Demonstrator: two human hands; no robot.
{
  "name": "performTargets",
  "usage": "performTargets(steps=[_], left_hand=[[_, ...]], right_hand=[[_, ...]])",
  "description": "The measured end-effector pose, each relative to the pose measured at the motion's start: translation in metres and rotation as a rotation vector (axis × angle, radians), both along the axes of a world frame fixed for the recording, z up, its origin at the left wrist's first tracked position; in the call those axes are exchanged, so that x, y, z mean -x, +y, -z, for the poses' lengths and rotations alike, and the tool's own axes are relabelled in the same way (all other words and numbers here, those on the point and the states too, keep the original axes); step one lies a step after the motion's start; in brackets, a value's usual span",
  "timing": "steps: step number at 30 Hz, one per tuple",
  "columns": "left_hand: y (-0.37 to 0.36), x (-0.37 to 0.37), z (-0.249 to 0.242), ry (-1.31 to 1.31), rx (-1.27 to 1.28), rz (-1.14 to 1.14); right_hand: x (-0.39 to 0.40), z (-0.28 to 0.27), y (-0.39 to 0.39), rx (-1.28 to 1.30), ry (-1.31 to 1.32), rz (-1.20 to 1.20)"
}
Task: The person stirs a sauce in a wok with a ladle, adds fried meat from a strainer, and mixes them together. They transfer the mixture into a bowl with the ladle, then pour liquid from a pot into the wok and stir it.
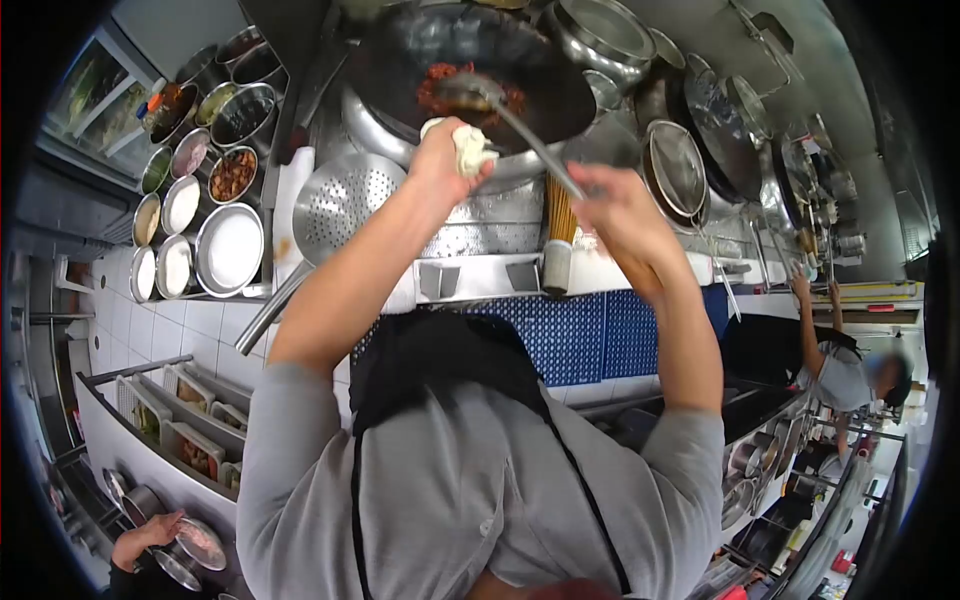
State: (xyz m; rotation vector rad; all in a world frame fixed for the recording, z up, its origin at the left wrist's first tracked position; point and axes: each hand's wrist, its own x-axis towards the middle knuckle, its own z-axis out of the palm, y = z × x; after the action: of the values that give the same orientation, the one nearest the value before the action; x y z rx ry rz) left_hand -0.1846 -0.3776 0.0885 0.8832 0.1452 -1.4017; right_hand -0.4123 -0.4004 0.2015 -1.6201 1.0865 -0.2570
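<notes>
A large dark wok (390,75) sits on the stove in front of me with reddish-brown food (440,72) in its bottom. My left hand (445,165) is closed around a folded pale cloth (470,150) at the wok's near rim. My right hand (620,205) grips the long metal handle of a ladle (535,145), whose bowl rests in or just over the food. A perforated strainer (345,205) lies left of my left forearm. Below the right hand stands a bamboo wok brush (560,220).
Metal bowls of ingredients and powders (230,250) crowd the left side. Pots, sieves (677,165) and another wok (720,140) stand at the right. One co-worker (845,375) is far right; another person's hand (160,530) reaches among bowls at lower left.
</notes>
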Motion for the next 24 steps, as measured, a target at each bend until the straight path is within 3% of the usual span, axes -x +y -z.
performTargets(steps=[4,8,10,13,16,19,24], left_hand=[[0.001,0.013,0.068,-0.054,0.131,-0.111],[0.042,0.028,0.005,-0.062,0.026,-0.058],[0.016,0.016,0.013,-0.056,0.048,-0.115],[-0.031,-0.013,0.054,-0.077,0.044,-0.011],[-0.039,-0.019,0.061,-0.067,-0.019,-0.064],[-0.037,-0.02,0.061,-0.092,-0.036,-0.015],[-0.034,-0.027,0.069,-0.151,0.017,0.105]], right_hand=[[-0.028,0.07,-0.044,0.365,0.008,-0.021],[0.001,0.038,-0.012,0.303,-0.191,0.026],[0.002,0.038,0.011,0.265,-0.19,0.091],[-0.018,0.043,-0.016,0.335,-0.082,0.056],[-0.042,0.063,-0.038,0.393,0.042,0.042],[-0.047,0.087,-0.07,0.17,0.043,0.014],[-0.069,0.093,-0.067,0.418,0.098,0.026]])
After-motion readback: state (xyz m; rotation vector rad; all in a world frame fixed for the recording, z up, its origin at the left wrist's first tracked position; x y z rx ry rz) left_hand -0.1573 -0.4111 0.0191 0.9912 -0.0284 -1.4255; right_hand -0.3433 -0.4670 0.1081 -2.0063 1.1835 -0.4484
